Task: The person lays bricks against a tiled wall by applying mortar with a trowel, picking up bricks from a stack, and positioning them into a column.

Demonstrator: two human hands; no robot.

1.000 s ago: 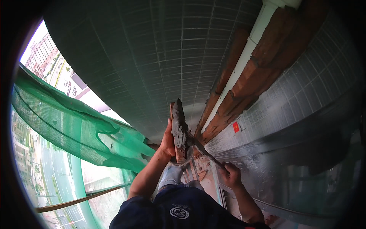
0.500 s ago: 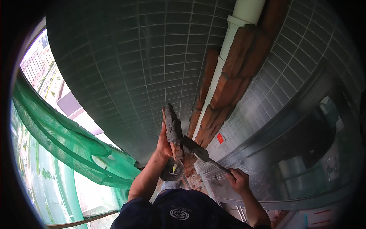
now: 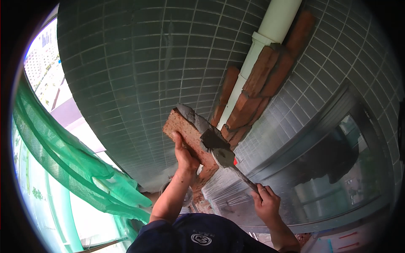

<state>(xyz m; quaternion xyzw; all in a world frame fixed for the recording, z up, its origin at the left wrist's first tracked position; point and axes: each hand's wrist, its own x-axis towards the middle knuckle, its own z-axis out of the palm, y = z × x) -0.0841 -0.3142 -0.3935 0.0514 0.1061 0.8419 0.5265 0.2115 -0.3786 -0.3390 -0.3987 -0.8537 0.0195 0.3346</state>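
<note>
Since half a second ago the red brick (image 3: 190,137) has turned its broad face toward the camera and risen beside the white drainpipe (image 3: 253,63), and the trowel (image 3: 221,154) now lies against its mortared edge. The left hand (image 3: 185,158) clamps the brick from below, left of the pipe, while the right hand (image 3: 265,202) is closed round the trowel handle, lower and right of the pipe's foot. Buttering appears to be the step in hand; the next move likely calls for spreading the grey mortar (image 3: 194,118) evenly, then seating the brick against the stacked bricks (image 3: 257,97) hugging the pipe.
</note>
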